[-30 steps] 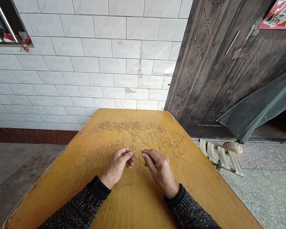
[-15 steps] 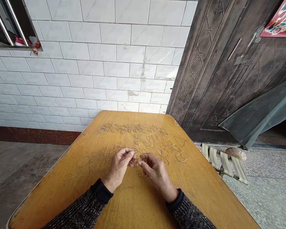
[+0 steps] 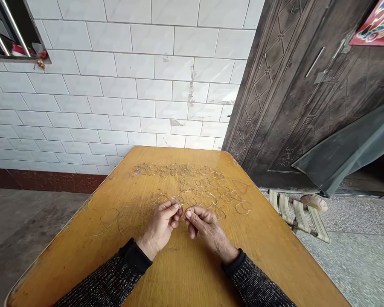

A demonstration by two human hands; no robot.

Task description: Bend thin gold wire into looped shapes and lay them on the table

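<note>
My left hand (image 3: pixel 163 226) is above the middle of the wooden table, thumb and forefinger pinched on a thin wire that is hard to see. Just to its right, my right hand (image 3: pixel 206 228) pinches the same fine wire, thumb against forefinger. The fingertips of both hands are close together. Beyond them lie many thin wire loops (image 3: pixel 195 187), some copper-coloured, linked or overlapping in bunches. A darker row of wire rings (image 3: pixel 173 169) runs across the far part. Left of my left hand rests a loose looped wire (image 3: pixel 110 216).
The wooden table (image 3: pixel 185 277) reaches to a white tiled wall (image 3: pixel 115 85). A dark carved door (image 3: pixel 294 94) with a grey-green curtain (image 3: pixel 342 149) stands at the right. A striped strap stool (image 3: pixel 302 217) is on the floor beside the table; a barred window (image 3: pixel 6 30) is upper left.
My right hand has turned slightly and its fingers have curled in closer to my left fingertips. My left hand keeps its pinch. The view has shifted a little.
</note>
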